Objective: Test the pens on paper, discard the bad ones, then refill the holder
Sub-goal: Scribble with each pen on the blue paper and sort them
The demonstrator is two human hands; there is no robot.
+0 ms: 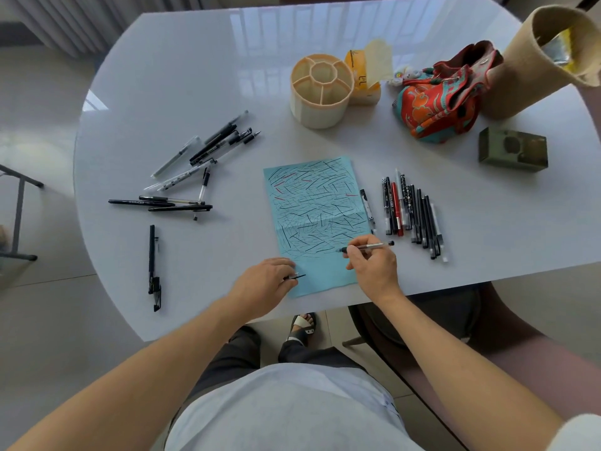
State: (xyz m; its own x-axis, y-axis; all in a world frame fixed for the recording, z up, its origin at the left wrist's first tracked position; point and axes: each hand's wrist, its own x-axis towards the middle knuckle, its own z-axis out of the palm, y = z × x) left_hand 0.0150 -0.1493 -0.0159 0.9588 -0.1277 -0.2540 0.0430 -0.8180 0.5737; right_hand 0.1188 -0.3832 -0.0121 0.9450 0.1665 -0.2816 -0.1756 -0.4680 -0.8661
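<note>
A blue paper (317,203) covered with black and red test strokes lies in front of me on the white table (195,76). My right hand (374,265) grips a clear pen (374,246) with its tip on the paper's lower right part. At the paper's lower left edge, my left hand (266,281) holds a pen cap (294,277). A row of pens (413,216) lies right of the paper. A loose pile of pens (201,157) lies to the left. The cream pen holder (320,91), with divided compartments, stands empty behind the paper.
A single black pen (153,265) lies near the table's left front edge. At the back right are a tissue pack (367,73), a patterned red bag (442,96), a tan felt container (546,56) and a dark green box (514,149).
</note>
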